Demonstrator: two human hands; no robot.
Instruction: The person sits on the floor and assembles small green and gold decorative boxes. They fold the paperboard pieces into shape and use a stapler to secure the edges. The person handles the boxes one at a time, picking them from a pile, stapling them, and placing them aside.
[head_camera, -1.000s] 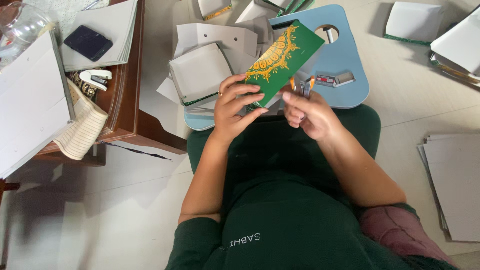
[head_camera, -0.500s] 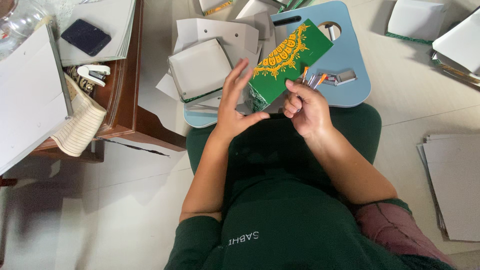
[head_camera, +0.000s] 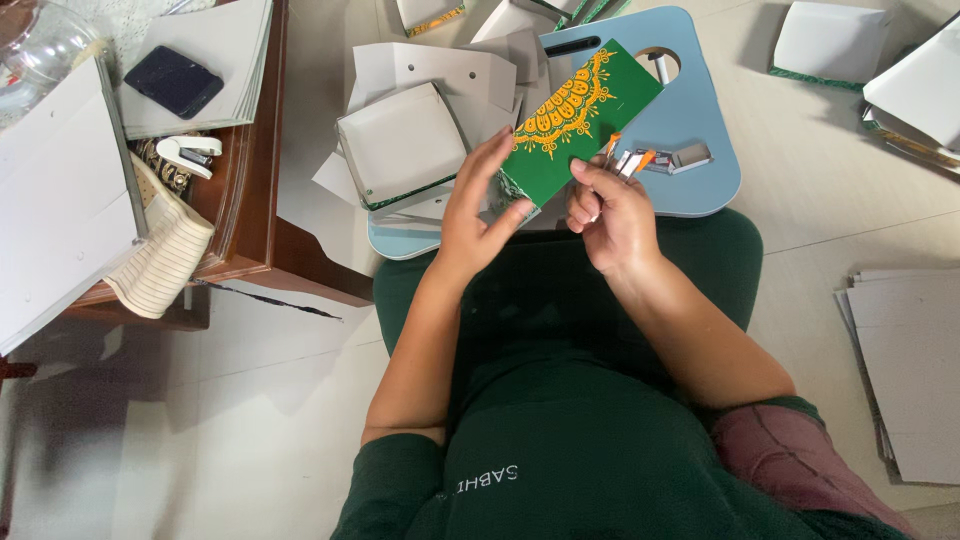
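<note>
A green flat box (head_camera: 585, 110) with a yellow-orange mandala print is tilted above the blue lap table (head_camera: 705, 185). My left hand (head_camera: 480, 215) lies along the box's lower left edge, fingers straight up the side and thumb under the corner. My right hand (head_camera: 612, 220) grips a small orange-handled metal tool (head_camera: 627, 160) at the box's lower right edge. Whether the tool's jaws bite the card is hidden by my fingers.
An open white box tray (head_camera: 400, 140) and loose grey card blanks lie left of the box. A small silver staple case (head_camera: 688, 155) rests on the lap table. A wooden side table (head_camera: 255, 200) holds a white stapler (head_camera: 190, 152) and a dark phone (head_camera: 175, 80). Grey card sheets (head_camera: 910, 370) are stacked at right.
My left hand let go of the box, spread open, then came back against its left edge. The box tilted up and right, and my right hand shifted the tool along its edge.
</note>
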